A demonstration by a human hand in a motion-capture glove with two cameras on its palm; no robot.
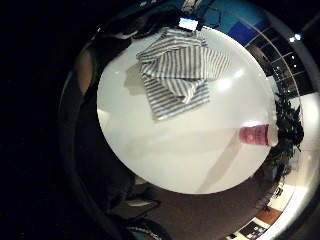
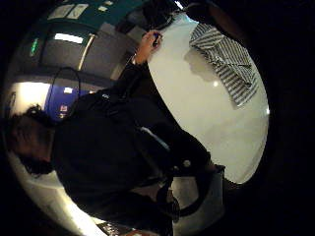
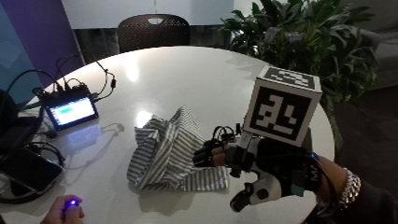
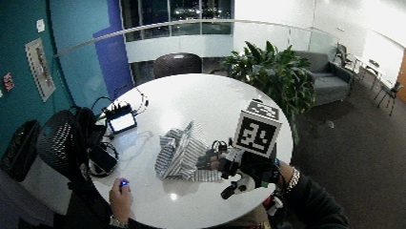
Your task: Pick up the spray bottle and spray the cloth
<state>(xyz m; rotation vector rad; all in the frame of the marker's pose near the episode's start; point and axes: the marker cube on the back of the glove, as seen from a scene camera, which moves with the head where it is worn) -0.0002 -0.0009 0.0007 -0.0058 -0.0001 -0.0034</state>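
Pickup is not yet begun: the gloved grip is held loosely curled, empty, beside the striped cloth; the pink spray bottle at the worktop edge must be reached.

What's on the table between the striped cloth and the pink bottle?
Nothing: in the little finger side palm view, only bare white table lies between the cloth and the bottle.

Round white table, teal wall (leafy plant behind).
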